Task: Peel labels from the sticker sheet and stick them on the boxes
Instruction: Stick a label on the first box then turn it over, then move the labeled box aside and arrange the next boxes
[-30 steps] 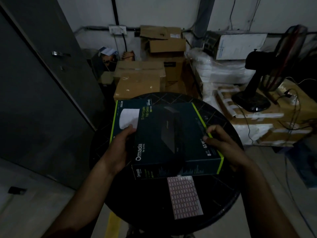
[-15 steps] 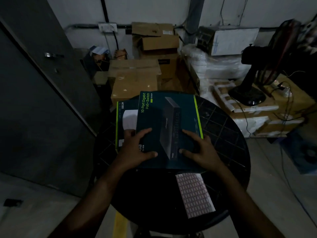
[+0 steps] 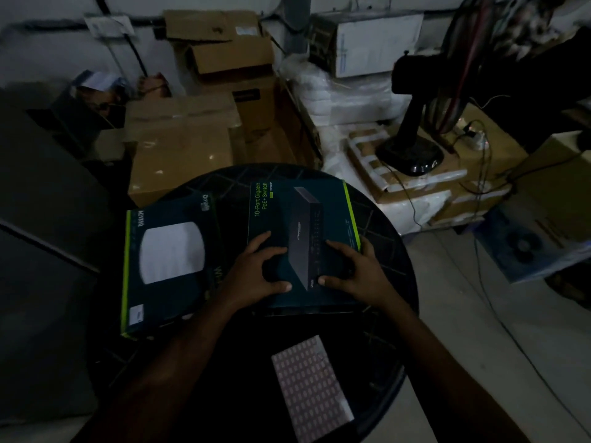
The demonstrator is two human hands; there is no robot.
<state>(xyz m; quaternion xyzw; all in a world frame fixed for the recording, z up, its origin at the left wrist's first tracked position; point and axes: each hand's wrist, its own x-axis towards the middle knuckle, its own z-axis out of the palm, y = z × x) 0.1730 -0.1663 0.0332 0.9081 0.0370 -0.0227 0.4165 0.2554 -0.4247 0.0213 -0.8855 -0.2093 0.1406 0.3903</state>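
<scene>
Hands rest flat, gripping nothing: left hand (image 3: 256, 276) and right hand (image 3: 355, 276) on the switch box (image 3: 303, 219). Sticker sheet (image 3: 311, 388) lies at six o'clock, long axis slanting toward five, nearer the right hand.

Very dim in here, underexposed and grainy. The round tabletop (image 3: 383, 219) is nearly black, its edges lost in shadow. The far wall (image 3: 367, 1) catches the most light. Wide-angle bending curves the edges, and the fan (image 3: 412, 123) at top right smears with blur.
</scene>
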